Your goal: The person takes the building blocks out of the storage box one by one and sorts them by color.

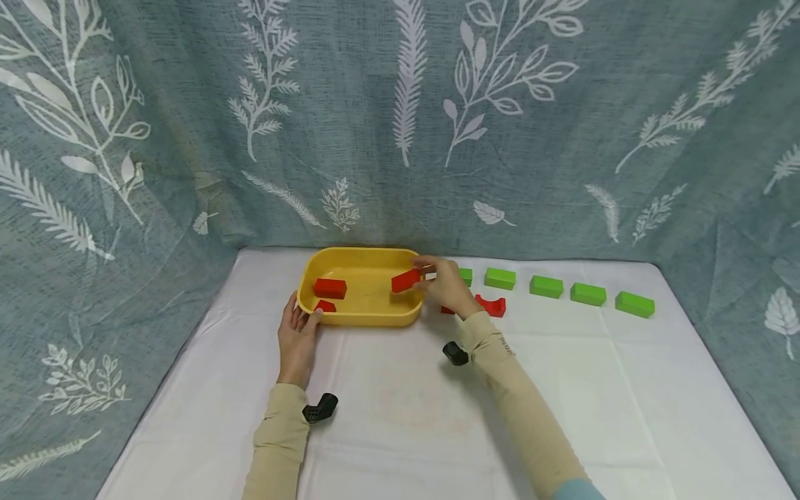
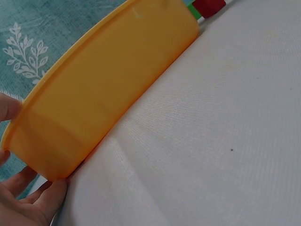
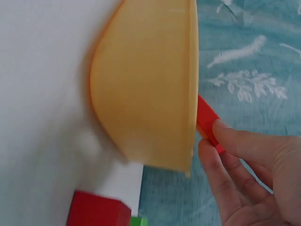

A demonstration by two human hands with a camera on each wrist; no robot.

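Observation:
A yellow plastic tray (image 1: 369, 319) stands at the back of the table. My left hand (image 1: 298, 340) grips its front left corner, the thumb over the rim and the fingers against the outer wall. Inside the tray lie a red block (image 1: 330, 289) and a second red piece (image 1: 325, 306), partly hidden by the front wall. My right hand (image 1: 446, 283) pinches another red block (image 1: 405, 280) between thumb and fingers, just above the tray's right end. In the right wrist view, the tray's wall hides part of this held block (image 3: 207, 120).
Several green blocks (image 1: 546, 287) form a row at the back right. A red block with a curved notch (image 1: 490, 306) lies in front of the row, and beside it another red piece (image 1: 447, 310) is mostly covered by my right hand. A patterned curtain (image 1: 375, 125) hangs behind the table.

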